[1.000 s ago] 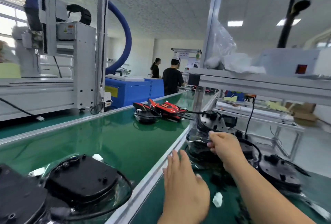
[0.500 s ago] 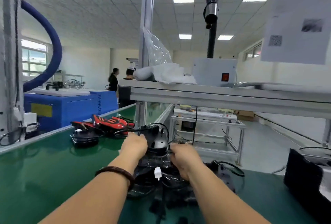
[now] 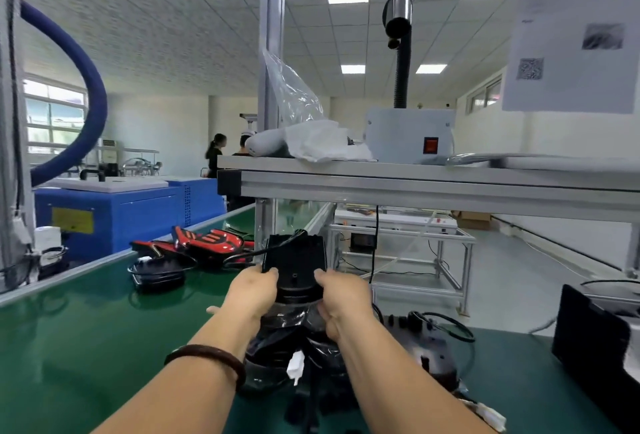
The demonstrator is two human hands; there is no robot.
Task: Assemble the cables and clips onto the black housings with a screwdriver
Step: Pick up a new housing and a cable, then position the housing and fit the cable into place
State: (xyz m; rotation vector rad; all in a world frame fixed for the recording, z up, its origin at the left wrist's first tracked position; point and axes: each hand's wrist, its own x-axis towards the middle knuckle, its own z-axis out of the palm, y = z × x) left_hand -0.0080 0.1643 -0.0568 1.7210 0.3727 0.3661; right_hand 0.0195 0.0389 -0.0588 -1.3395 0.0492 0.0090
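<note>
Both hands are now on one part. We note the left hand (image 3: 252, 289) and right hand (image 3: 343, 295) gripping a black plastic housing (image 3: 294, 260) from either side, fingers curled round its lower edges and thumbs on the near face. The housing is tilted up toward us, at mid-table.

Change: a second ago only the right hand reached the pile, while the left lay flat on the table edge. Half a second ago both hands had closed in on the top piece. Now the piece sits higher between them, its squared upper end clear above the knuckles.

Below the hands is the stack of black housings wrapped in clear plastic (image 3: 287, 340), on the green table (image 3: 86, 329). A white plastic connector (image 3: 296, 364) dangles at its near side. A thin black cable (image 3: 249, 253) trails left from the held housing.

We judge this as the pick-up step, with one housing being separated from the pile for assembly. No screwdriver or clips are in view, so fastening has not begun.

Also seen:
- Red-and-black shells (image 3: 207, 243) lie far left.
- A second black housing (image 3: 429, 340) with looped cable sits just right of the stack.
</note>
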